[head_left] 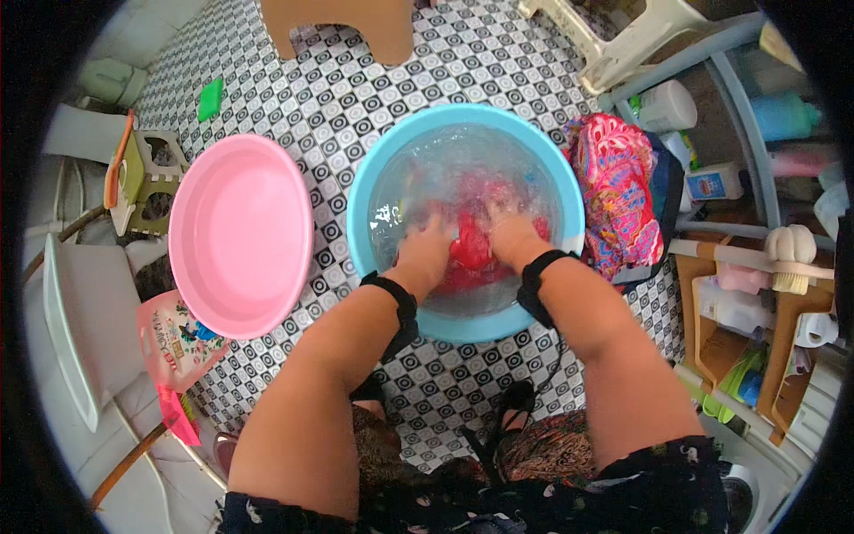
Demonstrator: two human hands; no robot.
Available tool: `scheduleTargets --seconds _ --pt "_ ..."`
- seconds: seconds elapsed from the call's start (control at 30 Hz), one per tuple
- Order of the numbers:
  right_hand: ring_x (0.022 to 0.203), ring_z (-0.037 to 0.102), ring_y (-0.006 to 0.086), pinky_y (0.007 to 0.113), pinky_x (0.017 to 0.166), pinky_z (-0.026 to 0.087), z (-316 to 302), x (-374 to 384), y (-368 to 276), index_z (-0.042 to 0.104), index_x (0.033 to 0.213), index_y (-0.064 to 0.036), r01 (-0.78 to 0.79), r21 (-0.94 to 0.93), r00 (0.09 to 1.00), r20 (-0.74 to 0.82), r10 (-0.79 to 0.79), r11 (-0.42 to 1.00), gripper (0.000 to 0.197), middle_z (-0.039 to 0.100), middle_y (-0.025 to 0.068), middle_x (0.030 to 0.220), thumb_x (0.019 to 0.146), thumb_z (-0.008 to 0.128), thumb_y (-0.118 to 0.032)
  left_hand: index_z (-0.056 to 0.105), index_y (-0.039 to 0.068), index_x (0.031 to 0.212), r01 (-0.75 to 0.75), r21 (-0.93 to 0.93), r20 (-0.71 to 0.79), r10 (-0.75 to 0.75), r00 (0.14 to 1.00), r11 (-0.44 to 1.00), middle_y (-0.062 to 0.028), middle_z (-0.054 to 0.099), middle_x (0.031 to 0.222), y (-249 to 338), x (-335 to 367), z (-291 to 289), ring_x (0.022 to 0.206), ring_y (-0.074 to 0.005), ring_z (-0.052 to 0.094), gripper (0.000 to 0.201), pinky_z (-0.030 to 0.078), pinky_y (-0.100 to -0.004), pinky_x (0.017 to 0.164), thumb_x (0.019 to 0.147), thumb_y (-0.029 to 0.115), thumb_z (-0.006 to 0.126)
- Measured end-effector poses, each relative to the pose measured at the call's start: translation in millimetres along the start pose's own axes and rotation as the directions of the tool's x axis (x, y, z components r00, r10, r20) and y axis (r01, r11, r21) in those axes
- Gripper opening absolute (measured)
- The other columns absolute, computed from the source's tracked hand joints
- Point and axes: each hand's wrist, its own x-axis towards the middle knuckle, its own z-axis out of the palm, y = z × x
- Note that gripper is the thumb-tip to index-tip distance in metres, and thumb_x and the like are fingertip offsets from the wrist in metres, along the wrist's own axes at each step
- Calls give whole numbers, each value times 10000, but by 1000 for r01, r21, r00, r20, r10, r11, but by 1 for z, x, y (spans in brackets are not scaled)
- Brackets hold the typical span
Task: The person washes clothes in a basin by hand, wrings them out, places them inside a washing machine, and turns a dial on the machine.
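A round light-blue basin of water stands on the floor in front of me. Red cloth lies bunched and wet in it, partly under the surface. My left hand is in the water at the cloth's left side, its fingers curled into the fabric. On the other side my right hand grips the cloth too, fingers bent down into it. Water and blur hide the fingertips of both hands. Each wrist wears a black band.
A pink oval tub stands left of the basin. Bright patterned fabric is heaped close at the right, beside a shelf with bottles. A brown stool and a green block are farther back. A pink bag lies lower left.
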Motion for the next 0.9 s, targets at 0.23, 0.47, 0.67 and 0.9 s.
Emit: scheduleTargets --seconds 0.23,0.47,0.67,0.9 --pt "1285 206 390 526 1040 168 -22 -5 -22 355 1327 -209 -223 329 974 28 226 918 558 186 129 1423 802 538 -260 480 112 1190 -142 -246 -305 62 950 959 -209 498 1179 -37 24 35 991 -344 548 349 440 -411 852 851 174 423" --pt "1252 254 359 484 1040 184 -8 -62 -7 281 1340 -210 -60 451 932 -293 212 890 901 274 167 1332 553 717 -159 547 88 1098 -410 -438 -282 311 908 800 -144 626 952 -37 -7 -4 851 -279 601 334 461 -358 773 772 109 618" --pt "1125 447 294 395 926 370 -5 -68 -14 273 1340 -66 119 897 857 124 500 -426 664 432 143 1247 732 515 -178 544 42 1111 -124 -898 -42 199 979 422 -45 614 933 -13 -40 -54 791 -122 574 289 480 -283 699 835 118 582" --pt "1113 480 264 478 929 358 2 -73 -36 475 1213 -137 -48 477 914 375 154 -878 430 494 89 1244 854 470 -373 532 33 1105 -24 -997 -11 175 985 71 -91 601 994 -11 -64 -63 811 -173 607 304 520 -346 698 848 186 582"
